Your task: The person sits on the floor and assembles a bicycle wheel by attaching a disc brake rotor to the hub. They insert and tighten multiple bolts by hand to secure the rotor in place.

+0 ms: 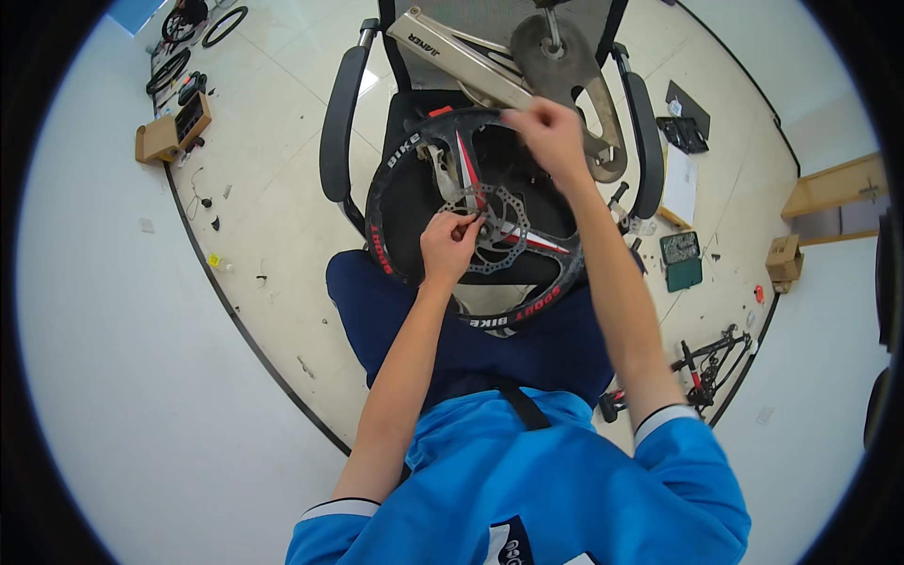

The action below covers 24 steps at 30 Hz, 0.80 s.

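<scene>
Shirt (574,471) right behind our grip, left hand (447,247) pinched together at the rotor (518,240), right hand (549,139) beyond it too blurry to tell, so we'd brace the wheel (467,160) underneath and go gently.

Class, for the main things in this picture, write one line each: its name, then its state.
Wheel: lying flat over the office chair seat
Brake disc: seated at the wheel's hub, tightness unclear
Left hand: fingers bent at the hub, grip unclear
Right hand: blurred, by the far rim, grip unclear
Cardboard box: open
Green tool case: open
</scene>
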### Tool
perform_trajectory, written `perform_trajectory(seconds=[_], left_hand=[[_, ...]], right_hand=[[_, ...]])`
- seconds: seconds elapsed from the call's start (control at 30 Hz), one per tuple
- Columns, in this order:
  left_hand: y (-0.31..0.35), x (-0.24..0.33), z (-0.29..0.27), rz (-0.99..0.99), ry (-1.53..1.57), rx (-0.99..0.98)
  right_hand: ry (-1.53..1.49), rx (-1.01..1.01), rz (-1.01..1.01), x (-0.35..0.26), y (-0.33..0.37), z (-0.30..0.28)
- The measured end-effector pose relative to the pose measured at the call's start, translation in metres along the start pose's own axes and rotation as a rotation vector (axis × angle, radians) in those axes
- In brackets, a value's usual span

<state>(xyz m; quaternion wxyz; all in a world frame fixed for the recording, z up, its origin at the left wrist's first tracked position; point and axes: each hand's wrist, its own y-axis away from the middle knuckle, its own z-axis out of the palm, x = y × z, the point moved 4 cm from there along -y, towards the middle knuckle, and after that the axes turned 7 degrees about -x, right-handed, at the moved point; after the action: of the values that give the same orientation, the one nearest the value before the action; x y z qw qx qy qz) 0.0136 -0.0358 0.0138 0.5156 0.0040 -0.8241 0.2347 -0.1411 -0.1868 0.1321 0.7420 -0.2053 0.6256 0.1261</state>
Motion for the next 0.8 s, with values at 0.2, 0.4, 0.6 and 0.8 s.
perform_trajectory(seconds=[0.2, 0.4, 0.6, 0.8], left_hand=[[0.0, -0.001, 0.003, -0.024, 0.03, 0.013], [0.001, 0.002, 0.0, -0.072, 0.017, -0.002], [0.002, -0.002, 0.003, -0.034, 0.019, 0.002], [0.002, 0.0, 0.002, -0.035, 0.015, -0.005]], right_hand=[[-1.451, -0.173, -0.043, -0.016, 0.072, 0.011], [-1.563, -0.192, -0.065, -0.023, 0.082, 0.023], [-1.612, -0.203, -0.065, -0.018, 0.087, 0.024], [-1.548, -0.204, -0.084, -0.008, 0.096, 0.022]])
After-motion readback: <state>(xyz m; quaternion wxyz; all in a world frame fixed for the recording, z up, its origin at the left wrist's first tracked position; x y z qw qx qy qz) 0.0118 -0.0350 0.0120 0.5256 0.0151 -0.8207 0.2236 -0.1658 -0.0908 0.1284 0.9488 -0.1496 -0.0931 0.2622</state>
